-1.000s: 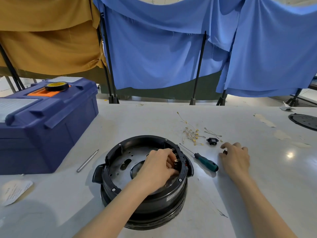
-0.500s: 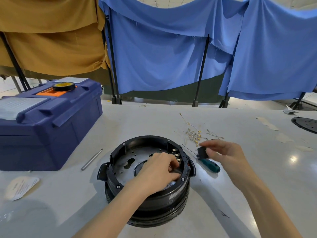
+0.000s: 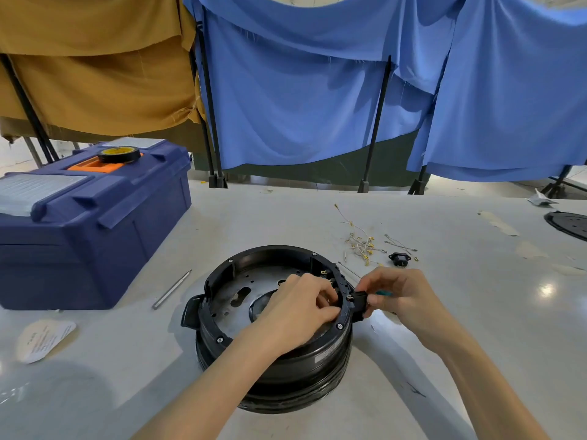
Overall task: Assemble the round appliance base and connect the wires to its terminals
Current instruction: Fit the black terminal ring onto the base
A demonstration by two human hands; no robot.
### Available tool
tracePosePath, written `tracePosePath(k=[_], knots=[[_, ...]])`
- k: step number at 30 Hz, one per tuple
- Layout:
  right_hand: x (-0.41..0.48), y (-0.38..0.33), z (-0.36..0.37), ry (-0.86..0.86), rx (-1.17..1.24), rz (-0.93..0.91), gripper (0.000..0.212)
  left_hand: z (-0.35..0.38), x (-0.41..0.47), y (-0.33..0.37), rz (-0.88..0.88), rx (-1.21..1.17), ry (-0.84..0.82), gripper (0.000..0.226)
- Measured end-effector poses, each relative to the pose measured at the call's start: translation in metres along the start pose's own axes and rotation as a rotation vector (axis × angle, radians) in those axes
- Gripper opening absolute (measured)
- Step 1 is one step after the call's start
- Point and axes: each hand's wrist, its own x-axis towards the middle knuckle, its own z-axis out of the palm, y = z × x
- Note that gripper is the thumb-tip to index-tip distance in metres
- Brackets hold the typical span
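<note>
Right hand (image 3: pixel 400 296) brought black socket (image 3: pixel 360 304) to base (image 3: pixel 286 366) rim, left hand (image 3: pixel 301 309) inside

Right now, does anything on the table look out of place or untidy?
Only small things: the loose wires lie in a tangle beyond the round base, and pale torn patches mark the table at the right.

Blue cloths (image 3: pixel 317 106) & mustard cloth (image 3: pixel 95 74) hang on blk stands (image 3: pixel 376 122) behind pale grey table (image 3: pixel 476 328), light glare (image 3: pixel 546 289) at rt.
</note>
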Motion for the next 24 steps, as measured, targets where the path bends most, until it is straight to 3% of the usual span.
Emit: tracePosePath(k=[24], knots=[[-0.0006, 0.0031, 0.0016, 0.042, -0.081, -0.056, 0.038, 0.0034, 0.0006, 0.0002, 0.001, -0.016, 0.015, 0.007]])
